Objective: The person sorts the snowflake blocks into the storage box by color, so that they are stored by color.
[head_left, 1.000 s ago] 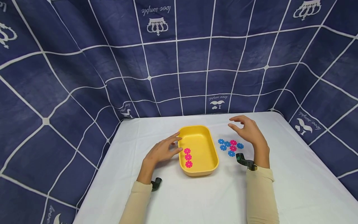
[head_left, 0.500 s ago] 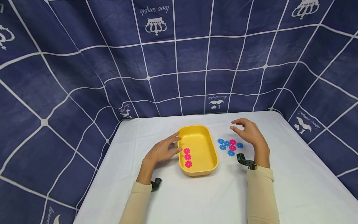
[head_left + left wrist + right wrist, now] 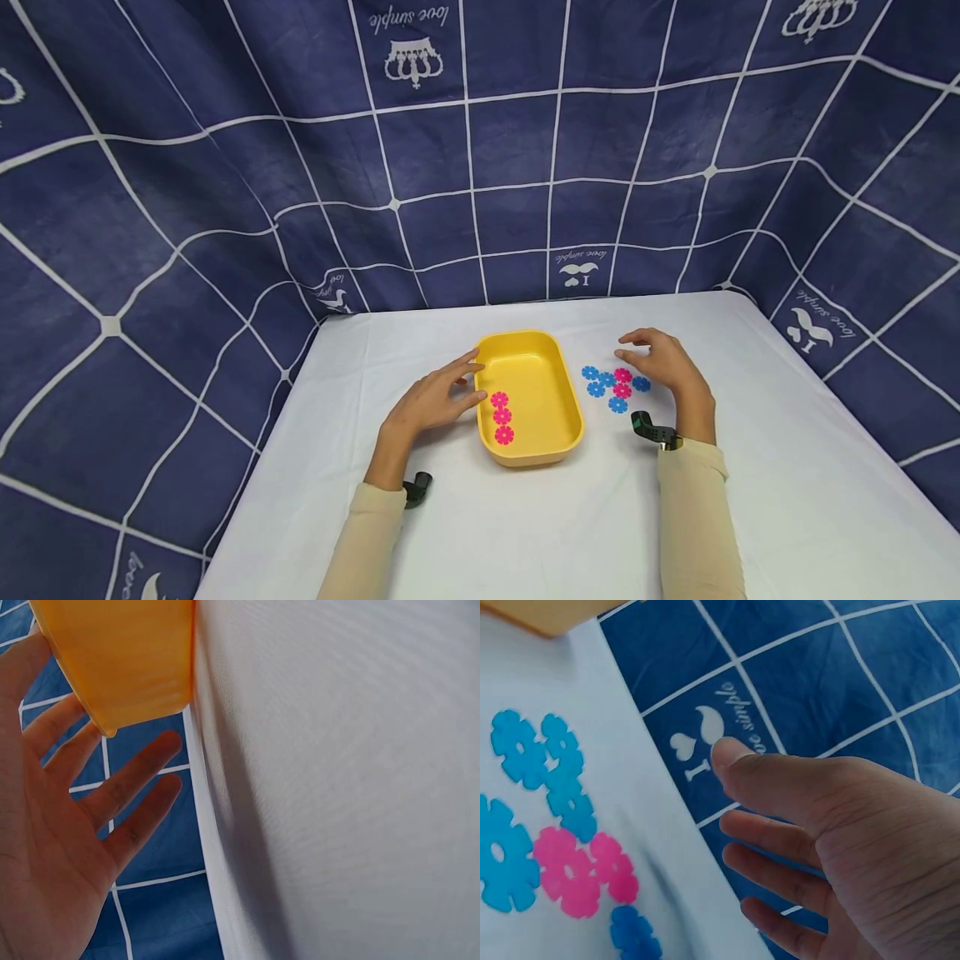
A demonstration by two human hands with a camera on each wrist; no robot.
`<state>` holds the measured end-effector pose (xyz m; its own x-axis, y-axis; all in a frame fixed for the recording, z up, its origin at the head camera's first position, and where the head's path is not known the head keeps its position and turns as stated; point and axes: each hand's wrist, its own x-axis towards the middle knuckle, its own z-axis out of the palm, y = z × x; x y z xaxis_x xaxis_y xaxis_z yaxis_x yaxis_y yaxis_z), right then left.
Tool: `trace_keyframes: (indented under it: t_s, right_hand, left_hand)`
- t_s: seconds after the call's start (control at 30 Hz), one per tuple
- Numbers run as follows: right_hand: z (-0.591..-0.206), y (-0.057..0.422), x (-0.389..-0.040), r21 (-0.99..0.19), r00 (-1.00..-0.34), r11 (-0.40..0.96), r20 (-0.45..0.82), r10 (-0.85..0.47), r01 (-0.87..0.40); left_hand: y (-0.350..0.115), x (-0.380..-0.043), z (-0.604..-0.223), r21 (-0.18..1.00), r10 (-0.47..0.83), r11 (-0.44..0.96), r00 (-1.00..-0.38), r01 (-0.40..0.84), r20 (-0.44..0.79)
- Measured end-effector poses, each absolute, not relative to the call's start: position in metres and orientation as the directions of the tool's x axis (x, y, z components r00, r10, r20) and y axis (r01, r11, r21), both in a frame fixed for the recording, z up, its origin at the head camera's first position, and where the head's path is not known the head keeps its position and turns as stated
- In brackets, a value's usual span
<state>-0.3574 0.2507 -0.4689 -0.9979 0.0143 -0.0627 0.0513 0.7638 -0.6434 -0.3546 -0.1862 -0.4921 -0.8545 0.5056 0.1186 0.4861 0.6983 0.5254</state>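
A yellow plastic tray stands on the white-covered table, with three pink snowflake-shaped discs in a row along its left side. My left hand is spread at the tray's left rim; in the left wrist view its thumb lies against the tray wall, and nothing is gripped. To the right of the tray lies a loose group of blue snowflake discs and two pink ones. Over the far right side of this group hovers my right hand, fingers loosely bent, thumb apart, holding nothing.
A dark blue cloth with white lines hangs behind the table and along both sides. White cloth covers the table top. A black wrist camera sits on the right wrist, close to the discs.
My right hand has come down a little, closer to the loose discs. The left hand has stayed at the tray rim, and the head view has shifted slightly.
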Motion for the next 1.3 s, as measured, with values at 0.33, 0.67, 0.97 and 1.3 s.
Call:
trace_keyframes:
  t_s: [0.33, 0.67, 0.97, 1.3]
  right_hand:
    - [-0.482, 0.256, -0.36, -0.628, -0.99, 0.775, -0.141, -0.018, 0.075]
    - [-0.494, 0.26, -0.365, -0.616, -0.991, 0.785, -0.136, -0.02, 0.069]
    - [-0.5, 0.263, -0.362, -0.62, -0.992, 0.778, -0.123, 0.029, 0.1]
    - [-0.505, 0.263, -0.361, -0.63, -0.992, 0.769, -0.123, 0.034, 0.104]
  left_hand:
    - [-0.189, -0.356, -0.492, 0.527, 0.5, 0.704, -0.859, 0.476, 0.108]
    - [-0.19, -0.356, -0.492, 0.537, 0.503, 0.693, -0.856, 0.481, 0.117]
    - [-0.187, -0.357, -0.492, 0.548, 0.522, 0.67, -0.842, 0.502, 0.133]
    - [-0.188, -0.356, -0.492, 0.547, 0.516, 0.675, -0.847, 0.495, 0.129]
